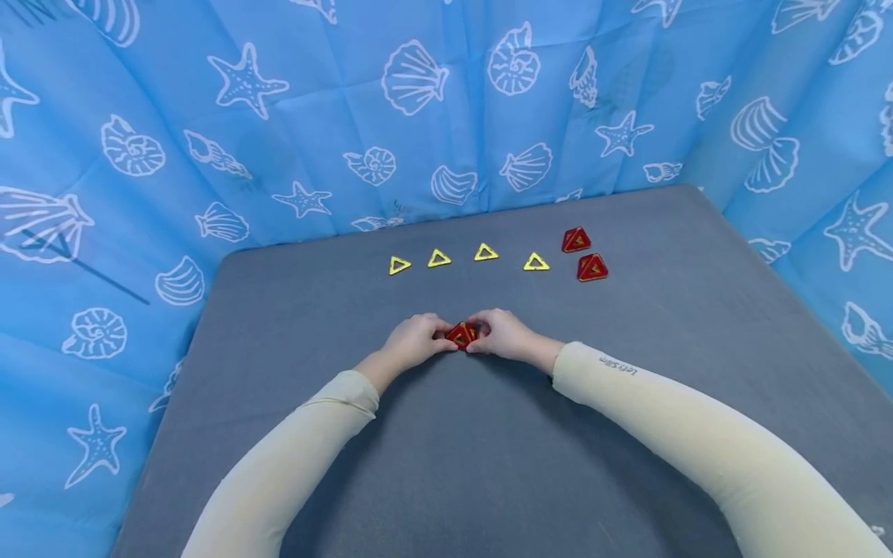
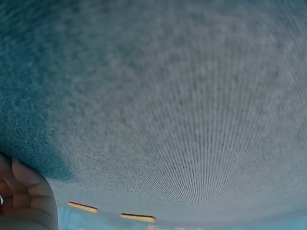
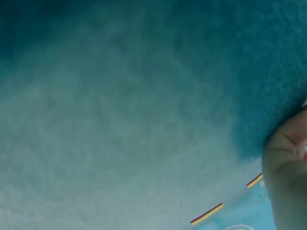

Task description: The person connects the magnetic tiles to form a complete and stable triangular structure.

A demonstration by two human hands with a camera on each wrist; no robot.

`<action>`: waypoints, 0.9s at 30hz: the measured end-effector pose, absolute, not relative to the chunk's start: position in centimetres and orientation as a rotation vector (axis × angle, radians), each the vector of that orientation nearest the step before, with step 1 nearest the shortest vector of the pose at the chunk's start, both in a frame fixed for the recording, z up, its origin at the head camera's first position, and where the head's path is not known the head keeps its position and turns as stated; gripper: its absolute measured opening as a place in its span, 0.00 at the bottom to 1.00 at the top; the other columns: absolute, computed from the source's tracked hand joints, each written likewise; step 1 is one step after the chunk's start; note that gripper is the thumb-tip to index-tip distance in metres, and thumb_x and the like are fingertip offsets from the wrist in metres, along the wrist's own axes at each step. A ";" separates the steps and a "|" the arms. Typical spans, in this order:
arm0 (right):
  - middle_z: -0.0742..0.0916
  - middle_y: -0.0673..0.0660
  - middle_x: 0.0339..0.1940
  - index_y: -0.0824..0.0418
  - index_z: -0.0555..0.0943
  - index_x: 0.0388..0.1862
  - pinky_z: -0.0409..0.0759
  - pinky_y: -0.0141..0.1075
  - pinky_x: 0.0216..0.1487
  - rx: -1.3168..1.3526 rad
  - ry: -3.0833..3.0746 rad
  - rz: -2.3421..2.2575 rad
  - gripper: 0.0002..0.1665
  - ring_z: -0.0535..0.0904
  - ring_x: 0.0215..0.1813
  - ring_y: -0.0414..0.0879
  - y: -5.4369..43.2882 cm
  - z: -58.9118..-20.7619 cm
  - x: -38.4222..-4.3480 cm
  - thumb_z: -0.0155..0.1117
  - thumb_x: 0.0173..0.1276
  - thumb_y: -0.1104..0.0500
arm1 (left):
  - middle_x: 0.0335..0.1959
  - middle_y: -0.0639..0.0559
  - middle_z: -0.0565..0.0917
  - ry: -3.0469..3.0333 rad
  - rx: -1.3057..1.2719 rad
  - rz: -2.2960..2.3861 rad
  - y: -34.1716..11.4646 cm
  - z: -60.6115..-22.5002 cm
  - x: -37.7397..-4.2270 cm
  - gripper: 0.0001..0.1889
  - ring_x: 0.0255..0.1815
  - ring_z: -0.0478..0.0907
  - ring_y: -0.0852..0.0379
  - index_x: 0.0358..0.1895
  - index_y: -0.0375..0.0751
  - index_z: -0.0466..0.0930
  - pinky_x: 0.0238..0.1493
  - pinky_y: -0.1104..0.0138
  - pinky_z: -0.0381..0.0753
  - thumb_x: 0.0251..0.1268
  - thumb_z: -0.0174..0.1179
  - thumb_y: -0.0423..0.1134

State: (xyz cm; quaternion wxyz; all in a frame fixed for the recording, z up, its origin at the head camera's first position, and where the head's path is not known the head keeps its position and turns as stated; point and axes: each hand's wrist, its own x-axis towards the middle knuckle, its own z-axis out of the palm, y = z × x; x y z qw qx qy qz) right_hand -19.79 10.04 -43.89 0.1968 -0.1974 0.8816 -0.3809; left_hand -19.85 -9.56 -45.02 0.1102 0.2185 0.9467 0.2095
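Observation:
Over the middle of the grey table, a small red piece with yellow triangular outlines sits between both hands. My left hand pinches its left side between thumb and fingers. From the right, my right hand grips it the same way. The fingers hide part of the piece, so its full shape cannot be told. In the left wrist view, the left hand shows at the lower left edge. The right hand appears at the right edge of the right wrist view.
Beyond the hands, several yellow triangle frames, such as this triangle, lie in a loose row. To their right are two red pieces with yellow marks, one farther back and one nearer. A blue seashell curtain hangs behind the grey table.

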 end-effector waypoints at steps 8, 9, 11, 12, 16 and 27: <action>0.78 0.55 0.26 0.73 0.73 0.62 0.67 0.34 0.28 -0.627 2.507 -0.928 0.35 0.70 0.26 0.44 10.2 -43.8 -20.1 0.74 0.59 0.60 | 0.28 0.54 0.75 2.775 0.663 0.585 -9.4 -45.0 -20.1 0.13 0.28 0.71 0.59 0.43 0.41 0.85 0.33 0.65 0.71 0.60 0.69 0.44; 0.78 0.55 0.27 0.73 0.73 0.62 0.67 0.34 0.28 -0.637 2.504 -0.924 0.35 0.70 0.27 0.44 10.3 -43.8 -20.2 0.74 0.59 0.60 | 0.28 0.54 0.75 2.773 0.667 0.580 -9.4 -45.0 -20.2 0.13 0.28 0.71 0.59 0.43 0.41 0.85 0.33 0.65 0.71 0.59 0.69 0.45; 0.78 0.55 0.27 0.72 0.73 0.62 0.67 0.34 0.29 -0.647 2.492 -0.920 0.35 0.70 0.27 0.44 10.5 -43.7 -20.4 0.75 0.59 0.60 | 0.28 0.54 0.75 2.765 0.666 0.580 -9.4 -45.0 -20.3 0.13 0.28 0.71 0.59 0.41 0.41 0.84 0.33 0.66 0.71 0.60 0.69 0.45; 0.78 0.55 0.26 0.72 0.73 0.62 0.68 0.34 0.29 -0.650 2.482 -0.919 0.35 0.70 0.27 0.44 10.6 -43.7 -20.4 0.75 0.59 0.60 | 0.28 0.54 0.75 2.759 0.662 0.581 -9.4 -45.0 -20.3 0.12 0.28 0.71 0.59 0.41 0.41 0.84 0.33 0.66 0.71 0.60 0.69 0.45; 0.78 0.54 0.24 0.72 0.73 0.62 0.68 0.33 0.28 -0.657 2.443 -0.937 0.34 0.70 0.24 0.43 10.9 -43.8 -20.8 0.73 0.61 0.59 | 0.28 0.53 0.76 2.736 0.624 0.591 -9.3 -44.8 -20.4 0.12 0.27 0.72 0.59 0.40 0.40 0.84 0.33 0.66 0.72 0.60 0.69 0.45; 0.78 0.55 0.25 0.69 0.71 0.66 0.73 0.33 0.23 -0.626 2.340 -0.959 0.35 0.70 0.19 0.42 10.9 -43.8 -21.9 0.71 0.63 0.59 | 0.27 0.53 0.78 2.698 0.550 0.539 -9.3 -44.2 -20.9 0.12 0.26 0.72 0.58 0.33 0.41 0.81 0.31 0.66 0.71 0.60 0.69 0.47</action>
